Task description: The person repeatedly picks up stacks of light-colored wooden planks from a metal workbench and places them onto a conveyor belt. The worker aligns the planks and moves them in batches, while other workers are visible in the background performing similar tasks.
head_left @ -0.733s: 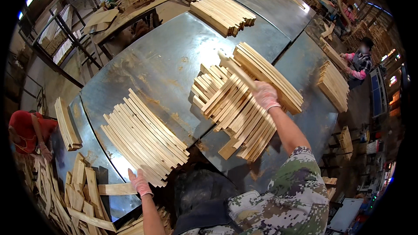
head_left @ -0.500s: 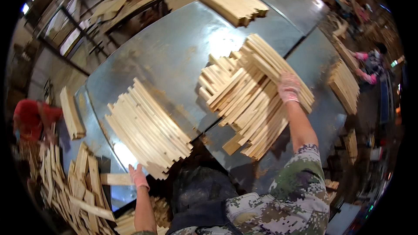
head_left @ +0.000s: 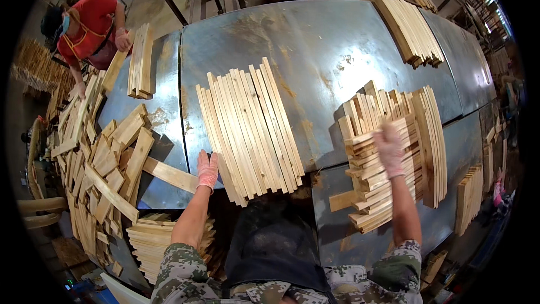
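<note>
Pressing down on the loose heap of wooden slats (head_left: 382,157) at the table's (head_left: 315,45) right side, the right hand (head_left: 389,149) lies flat, fingers together on top. The left hand (head_left: 207,170) rests at the near corner of the neat row of slats (head_left: 247,129), fingers together, gripping nothing as far as I can tell. Judging by the crooked ends, squaring the heap against the upright stack (head_left: 430,141) beside it would work best, sliding evenly so none spill.

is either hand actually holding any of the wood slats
Neither visibly grips one: the left hand rests beside the slat row; the right hand lies atop the jumbled stack.
</note>
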A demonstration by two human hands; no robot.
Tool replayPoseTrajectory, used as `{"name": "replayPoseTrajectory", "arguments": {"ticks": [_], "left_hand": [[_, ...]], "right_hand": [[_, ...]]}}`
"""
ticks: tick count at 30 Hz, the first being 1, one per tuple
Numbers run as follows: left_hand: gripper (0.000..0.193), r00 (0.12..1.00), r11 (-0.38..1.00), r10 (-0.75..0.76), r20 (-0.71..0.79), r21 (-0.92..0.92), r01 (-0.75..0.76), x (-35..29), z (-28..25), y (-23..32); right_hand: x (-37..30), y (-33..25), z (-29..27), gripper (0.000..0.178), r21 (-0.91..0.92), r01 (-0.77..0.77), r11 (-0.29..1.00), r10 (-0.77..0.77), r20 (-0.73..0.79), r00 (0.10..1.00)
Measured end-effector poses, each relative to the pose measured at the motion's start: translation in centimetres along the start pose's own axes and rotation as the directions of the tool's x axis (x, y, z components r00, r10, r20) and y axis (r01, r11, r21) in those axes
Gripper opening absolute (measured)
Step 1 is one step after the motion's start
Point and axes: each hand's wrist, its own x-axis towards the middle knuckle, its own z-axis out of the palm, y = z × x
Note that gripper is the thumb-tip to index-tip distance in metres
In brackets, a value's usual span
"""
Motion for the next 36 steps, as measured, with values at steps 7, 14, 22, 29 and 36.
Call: {"name": "replayPoseTrajectory", "arguments": {"ticks": [7, 14, 22, 29, 36], "left_hand": [[0.084, 0.997, 0.981, 0.073, 0.019, 0.18, -0.075, 4.8, 2.7, -0.3], [0.07, 0.991, 0.903, 0.011, 0.131, -0.427, 0.046, 4.1, 2.0, 3.5], [0.099, 0.982, 0.335, 0.099, 0.163, -0.934, 0.122, -1.4, -1.1, 7.8], [0.101, 0.992, 0.402, 0.102, -0.08, -0.909, -0.114, -13.8, -6.2, 6.3], [0.101, 0.916, 0.283, -0.133, -0.378, -0.901, -0.331, -30.7, -16.5, 4.8]], "right_hand": [[4.8, -15.0, 20.9, 0.074, 0.203, -0.165, 0.965, 0.027, 0.548, 0.836], [5.5, -17.6, 29.4, 0.086, -0.025, -0.315, 0.949, 0.287, 0.489, 0.824], [4.5, -16.0, 29.0, 0.084, 0.1, -0.397, 0.912, 0.308, 0.473, 0.825], [-3.1, -18.7, 23.0, 0.071, 0.318, -0.313, 0.895, 0.137, 0.471, 0.871], [-9.7, -29.6, 21.3, 0.046, 0.629, -0.04, 0.777, -0.362, 0.497, 0.789]]}}
